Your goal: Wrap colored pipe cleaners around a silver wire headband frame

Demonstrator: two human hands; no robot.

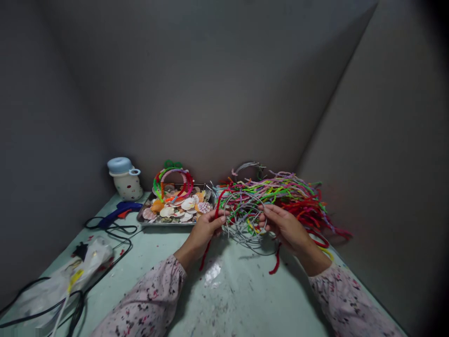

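My left hand [205, 229] and my right hand [286, 228] both pinch a bundle of thin silver wire hoops [244, 220] in front of me. A red pipe cleaner [216, 210] runs up past my left fingers and hangs down below them. Another red strand [276, 260] dangles under my right hand. Behind the hoops and to the right lies a large heap of multicoloured pipe cleaners [280, 196], partly hidden by the hoops and my right hand.
A metal tray of seashells [175, 221] has pipe-cleaner-wrapped hoops [173, 182] propped at its back. A blue glue gun [119, 214], a lidded white jar [125, 180], black cables [108, 229] and a plastic bag [66, 281] stand left. Grey walls close the back and sides.
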